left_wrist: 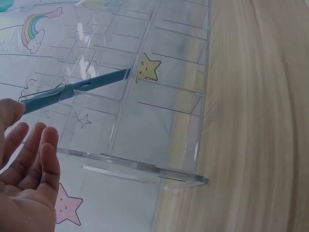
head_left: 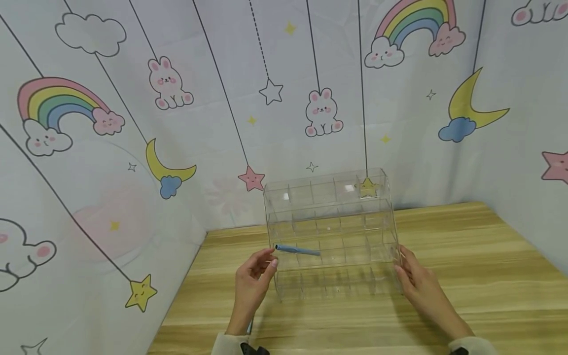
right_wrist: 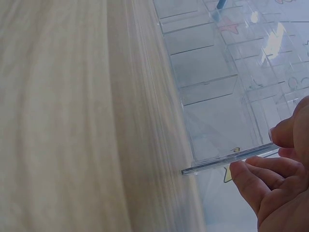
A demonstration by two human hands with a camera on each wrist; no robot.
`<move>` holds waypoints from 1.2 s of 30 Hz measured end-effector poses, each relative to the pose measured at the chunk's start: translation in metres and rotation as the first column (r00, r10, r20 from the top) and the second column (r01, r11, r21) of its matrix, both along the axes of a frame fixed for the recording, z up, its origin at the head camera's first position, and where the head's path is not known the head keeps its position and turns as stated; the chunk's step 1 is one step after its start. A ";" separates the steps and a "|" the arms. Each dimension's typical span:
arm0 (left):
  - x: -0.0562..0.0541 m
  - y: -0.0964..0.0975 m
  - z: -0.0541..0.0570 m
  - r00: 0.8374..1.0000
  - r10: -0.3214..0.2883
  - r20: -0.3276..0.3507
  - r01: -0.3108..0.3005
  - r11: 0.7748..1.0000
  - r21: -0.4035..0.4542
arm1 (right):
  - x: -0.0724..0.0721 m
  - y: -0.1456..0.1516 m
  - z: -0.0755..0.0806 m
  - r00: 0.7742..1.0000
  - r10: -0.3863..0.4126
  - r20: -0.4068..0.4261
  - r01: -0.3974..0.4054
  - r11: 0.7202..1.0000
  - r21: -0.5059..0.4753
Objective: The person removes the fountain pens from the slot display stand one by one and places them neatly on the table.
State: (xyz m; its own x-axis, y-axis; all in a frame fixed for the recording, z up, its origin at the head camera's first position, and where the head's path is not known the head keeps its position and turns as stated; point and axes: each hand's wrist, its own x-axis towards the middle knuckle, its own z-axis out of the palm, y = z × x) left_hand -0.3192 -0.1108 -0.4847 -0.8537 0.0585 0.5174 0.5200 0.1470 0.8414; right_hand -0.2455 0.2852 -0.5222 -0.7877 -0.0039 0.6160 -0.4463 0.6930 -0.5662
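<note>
At lower centre, a slim blue pen (head_left: 297, 250) extends rightward from the left hand (head_left: 253, 277), fingers loosely parted; the right hand (head_left: 420, 285) pinches the clear plastic tiered rack (head_left: 330, 240).

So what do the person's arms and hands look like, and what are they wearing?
The left hand and right hand wear no gloves. The left sleeve and right sleeve are pale cream. Something small and black sits at each wrist; only its edge shows.
</note>
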 end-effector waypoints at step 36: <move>-0.001 0.012 0.010 0.998 -0.049 0.039 0.049 0.999 0.007 | -0.001 0.000 0.000 0.999 -0.027 0.025 0.027 1.000 -0.004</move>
State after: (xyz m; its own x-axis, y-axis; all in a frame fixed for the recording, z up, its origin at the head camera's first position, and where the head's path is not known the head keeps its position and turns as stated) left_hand -0.3199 -0.0983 -0.4748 -0.8695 0.0976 0.4842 0.4932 0.1170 0.8620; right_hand -0.2465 0.2852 -0.5223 -0.8024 0.0199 0.5965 -0.4135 0.7021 -0.5797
